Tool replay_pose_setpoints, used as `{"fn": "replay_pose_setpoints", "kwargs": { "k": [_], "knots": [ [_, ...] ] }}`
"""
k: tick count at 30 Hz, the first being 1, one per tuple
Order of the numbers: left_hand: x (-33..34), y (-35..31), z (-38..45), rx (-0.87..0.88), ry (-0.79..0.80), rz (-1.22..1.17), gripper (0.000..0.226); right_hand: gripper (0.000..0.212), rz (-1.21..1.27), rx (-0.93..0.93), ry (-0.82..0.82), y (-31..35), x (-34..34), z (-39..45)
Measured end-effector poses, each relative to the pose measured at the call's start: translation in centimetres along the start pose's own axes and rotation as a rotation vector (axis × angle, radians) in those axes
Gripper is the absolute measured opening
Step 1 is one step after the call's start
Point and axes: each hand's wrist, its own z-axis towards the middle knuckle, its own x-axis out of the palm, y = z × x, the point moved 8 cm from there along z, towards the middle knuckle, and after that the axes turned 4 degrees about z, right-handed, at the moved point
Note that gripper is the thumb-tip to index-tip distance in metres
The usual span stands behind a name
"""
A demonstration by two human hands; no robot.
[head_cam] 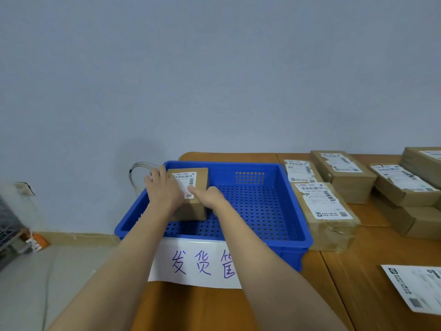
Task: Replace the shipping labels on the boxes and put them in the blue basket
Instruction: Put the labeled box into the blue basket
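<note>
The left hand (164,187) is laid over the top left part of a small cardboard box (191,199), its fingers curled around the box's far left edge. The right hand (210,197) is set against the box's right side, with the thumb stretched onto the top face and touching the white shipping label (186,183) stuck there; the other fingers are hidden behind the box, so how far they wrap around it cannot be told. The box is thus held between both hands inside the blue basket (296,225), in its far left corner, and appears to rest on the perforated floor, though the contact underneath is not clearly seen.

A white paper sign (198,263) with handwritten blue characters is fixed to the basket's near wall. The basket is placed on a brown wooden table (334,295), with its left end at the table's left edge.

Just to the right of the basket, touching or nearly touching its wall, a larger labelled box (327,213) is seen, its label torn at one corner. Behind it, another labelled box (299,172) is placed, and further right several more labelled boxes (343,175) are laid flat, some stacked. At the near right, a loose label sheet (415,287) is spread on the table.

On the floor to the left, an orange and white carton (35,241) is lying by the wall.
</note>
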Motion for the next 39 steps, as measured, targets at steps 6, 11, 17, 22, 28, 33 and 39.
{"fn": "replay_pose_setpoints", "kwargs": {
  "k": [6, 11, 17, 22, 28, 33, 39],
  "knots": [
    [-9.4, -9.1, -3.2, 0.078, 0.339, -1.396, 0.023, 0.041, 0.233, -0.312, -0.212, 7.1, -11.3, -6.3],
    [-15.0, -18.4, -9.4, 0.125, 0.712, -1.871, 0.058, 0.025, 0.377, -0.398, -0.616, 4.4, -25.7, -14.0],
    [-9.7, -23.6, -12.9, 0.319, 0.598, -0.724, 0.075, 0.066, 0.236, 0.063, -0.579, -9.2, -29.5, -15.3],
    [-6.9, -24.6, -14.7, 0.313, 0.491, -0.587, 0.075, 0.066, 0.178, 0.156, -0.429, -13.2, -26.7, -14.8],
    [-7.4, -25.1, -15.4, 0.375, 0.365, -0.492, 0.07, 0.064, 0.093, 0.154, -0.515, -14.0, -26.5, -15.4],
    [-12.3, -25.6, -16.6, 0.353, 0.122, -0.875, 0.059, 0.072, 0.238, 0.128, -0.59, -14.0, -28.1, -17.5],
    [-13.5, -26.0, -20.9, 0.057, 0.374, -1.61, 0.059, 0.074, 0.077, 0.045, -0.716, -12.4, -30.8, -22.5]
  ]
}}
